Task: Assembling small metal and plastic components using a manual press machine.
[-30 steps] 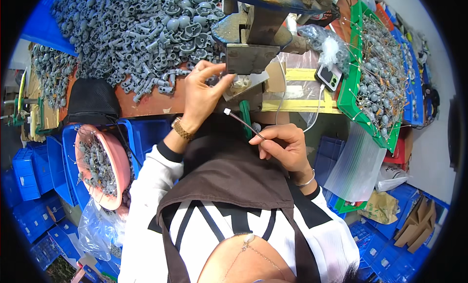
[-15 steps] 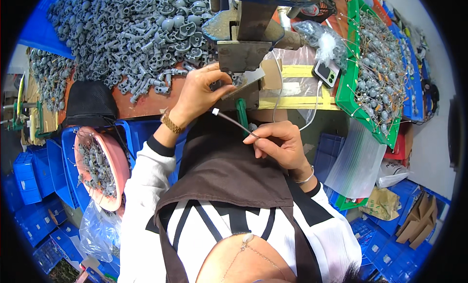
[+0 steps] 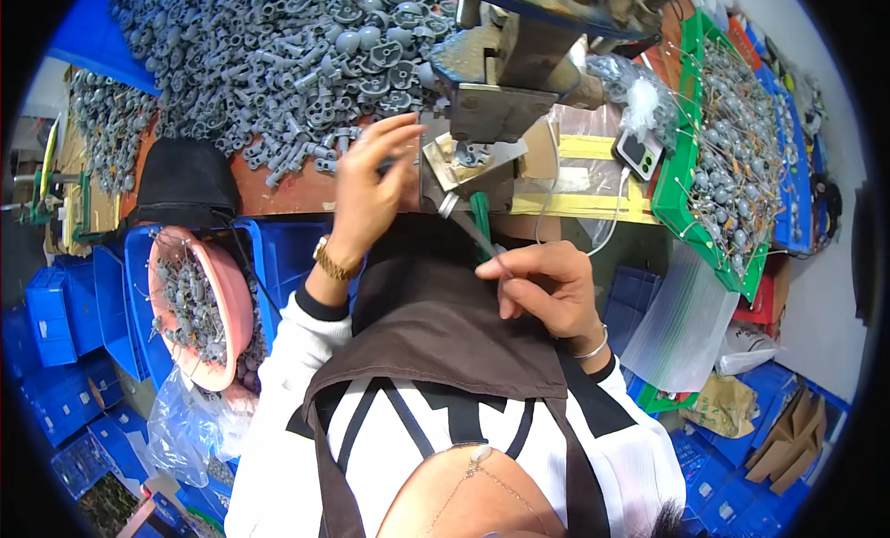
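Observation:
My right hand (image 3: 547,283) pinches a thin dark cable (image 3: 476,230) between thumb and forefinger. The cable's white end (image 3: 449,204) points up and left, close to the front of a small metal fixture (image 3: 447,172). A grey plastic part (image 3: 471,154) sits in that fixture, beneath the metal press head (image 3: 505,113). Left of the fixture is my left hand (image 3: 366,195), raised and smeared by motion. A dark patch shows between its thumb and fingers; whether that is a held part is unclear.
A large heap of grey plastic parts (image 3: 278,65) covers the table's left and back. At right stand a green tray (image 3: 669,190) of wired parts and a phone (image 3: 640,155) on a cable. A pink basin (image 3: 239,325) is lower left. A green clamp (image 3: 479,209) stands below the fixture.
My left hand has come away from the fixture, its fingers lifting up and left. The cable's white end has moved nearer the fixture. The whole view has shifted slightly.

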The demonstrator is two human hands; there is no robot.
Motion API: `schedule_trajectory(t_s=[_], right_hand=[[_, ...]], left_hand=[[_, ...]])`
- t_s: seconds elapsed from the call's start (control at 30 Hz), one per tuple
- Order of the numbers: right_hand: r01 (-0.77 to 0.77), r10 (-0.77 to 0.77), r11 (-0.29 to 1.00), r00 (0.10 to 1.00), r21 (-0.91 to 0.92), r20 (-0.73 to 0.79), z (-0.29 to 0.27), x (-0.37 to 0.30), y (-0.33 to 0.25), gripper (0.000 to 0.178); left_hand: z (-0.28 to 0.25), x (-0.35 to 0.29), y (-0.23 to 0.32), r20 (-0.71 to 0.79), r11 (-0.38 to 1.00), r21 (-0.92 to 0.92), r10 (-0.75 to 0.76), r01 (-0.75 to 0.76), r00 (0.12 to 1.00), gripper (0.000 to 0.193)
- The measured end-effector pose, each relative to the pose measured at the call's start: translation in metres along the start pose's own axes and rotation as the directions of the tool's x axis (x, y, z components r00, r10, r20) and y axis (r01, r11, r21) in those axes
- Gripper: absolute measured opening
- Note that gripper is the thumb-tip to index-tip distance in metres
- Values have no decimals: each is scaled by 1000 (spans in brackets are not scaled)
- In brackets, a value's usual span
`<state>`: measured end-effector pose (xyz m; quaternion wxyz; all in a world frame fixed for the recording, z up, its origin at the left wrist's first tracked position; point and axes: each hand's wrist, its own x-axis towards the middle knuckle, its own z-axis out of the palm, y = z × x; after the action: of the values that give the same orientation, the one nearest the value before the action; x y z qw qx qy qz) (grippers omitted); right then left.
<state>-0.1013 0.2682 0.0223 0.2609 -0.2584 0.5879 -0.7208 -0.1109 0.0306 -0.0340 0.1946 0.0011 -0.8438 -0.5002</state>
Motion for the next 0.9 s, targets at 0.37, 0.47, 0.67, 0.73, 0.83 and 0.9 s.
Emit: schedule_trajectory(t_s=[0.37, 0.47, 0.67, 0.73, 0.83, 0.9], right_hand=[[-81, 80, 993, 997, -82, -12, -6, 9, 17, 14], [-174, 162, 981, 977, -82, -141, 0, 11, 15, 13], [37, -158, 850, 969, -526, -188, 12, 24, 33, 9], [37, -163, 841, 969, -539, -188, 15, 30, 32, 10], [41, -182, 821, 964, -569, -194, 17, 33, 34, 15], [44, -198, 808, 959, -587, -201, 17, 32, 36, 17]], left_hand=[[-48, -44, -58, -88, 832, 554, 26, 27, 996, 22], [-45, -51, -65, -70, 890, 452, 103, -61, 992, 21], [-16, -49, -18, 142, 426, -822, -491, 378, 860, 26], [-6, -48, -10, 236, 178, -911, -516, 373, 823, 26], [3, -47, -14, 274, -2, -951, -474, 310, 837, 26], [3, -44, -6, 261, 2, -955, -478, 298, 839, 25]])
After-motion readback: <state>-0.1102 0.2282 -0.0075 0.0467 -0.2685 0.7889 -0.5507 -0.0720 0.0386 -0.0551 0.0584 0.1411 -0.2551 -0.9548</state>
